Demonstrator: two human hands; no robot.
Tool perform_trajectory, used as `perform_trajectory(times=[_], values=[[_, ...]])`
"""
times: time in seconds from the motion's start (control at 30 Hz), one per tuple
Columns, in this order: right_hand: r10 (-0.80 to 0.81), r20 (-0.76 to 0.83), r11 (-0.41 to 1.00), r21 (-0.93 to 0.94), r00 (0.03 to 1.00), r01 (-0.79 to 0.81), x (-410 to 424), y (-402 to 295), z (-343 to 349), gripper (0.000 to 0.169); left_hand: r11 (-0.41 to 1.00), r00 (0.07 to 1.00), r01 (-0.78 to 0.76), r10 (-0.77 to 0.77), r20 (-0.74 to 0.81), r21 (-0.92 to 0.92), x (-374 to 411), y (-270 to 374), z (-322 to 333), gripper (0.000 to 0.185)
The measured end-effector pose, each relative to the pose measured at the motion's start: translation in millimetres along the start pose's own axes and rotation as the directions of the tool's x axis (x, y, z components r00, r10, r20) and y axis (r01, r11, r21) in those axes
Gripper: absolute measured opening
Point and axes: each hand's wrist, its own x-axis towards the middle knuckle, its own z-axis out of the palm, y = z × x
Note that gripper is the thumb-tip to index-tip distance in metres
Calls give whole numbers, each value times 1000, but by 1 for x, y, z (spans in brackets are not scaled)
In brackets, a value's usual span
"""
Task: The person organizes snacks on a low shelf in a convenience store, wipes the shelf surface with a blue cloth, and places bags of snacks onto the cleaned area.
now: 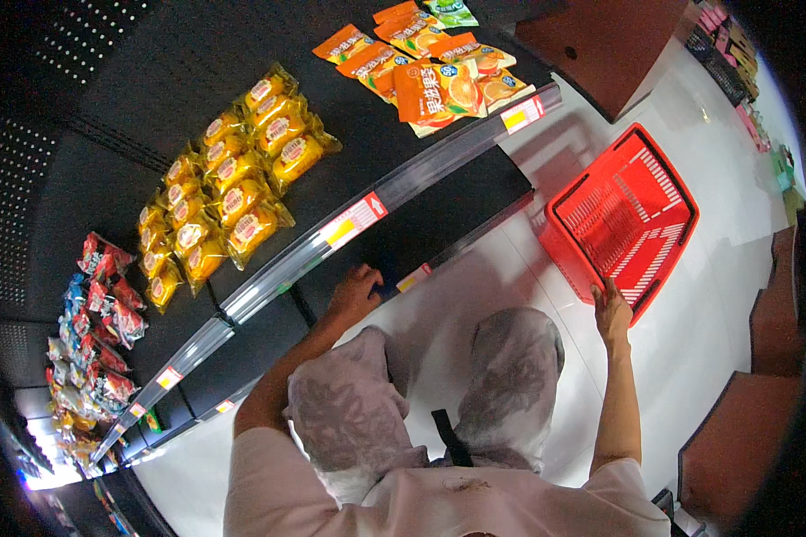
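Note:
My right hand [612, 312] grips the near rim of a red plastic shopping basket [567, 265], which is tilted over the pale tiled floor to my right. My left hand [354, 295] is at the front edge of the black lower shelf [443, 208], fingers bent. Something dark blue shows beside its fingertips, too dim to tell whether it is held. On the shelf above, yellow-wrapped snack cakes [235, 181] lie in several rows. Orange fruit-picture pouches [436, 94] are piled at that shelf's right end.
A clear price rail [269, 295] with paper tags runs along the upper shelf's front edge. Red and blue snack packets [101, 322] stand farther left. Brown panels [598, 47] are at the upper right, with more brown boards [739, 450] at the lower right. My knees [510, 376] are bent close to the shelf.

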Motion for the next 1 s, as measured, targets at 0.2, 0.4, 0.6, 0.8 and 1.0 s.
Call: perform_trajectory(times=[0.2, 0.4, 0.6, 0.8, 1.0], values=[[47, 52, 999, 22, 998, -49, -1, -12, -8, 44, 896, 883, -422, 441, -159, 138, 11, 135, -147, 35], [5, 1, 996, 87, 1000, -6, -2, -11, -8, 38, 933, 764, -205, 341, -547, 296, 52, 190, -204, 47], [-36, -52, 993, 108, 998, 41, -2, -10, -1, 36, 886, 892, 108, 113, -437, 450, 88, 169, -164, 57], [-40, -46, 991, 127, 998, 46, -8, -3, -5, 42, 843, 902, 177, 67, -427, 507, 100, 162, -151, 54], [-46, 18, 996, 71, 999, 45, -10, 10, -14, 48, 834, 940, 165, 28, -339, 526, 103, 169, -162, 54]])
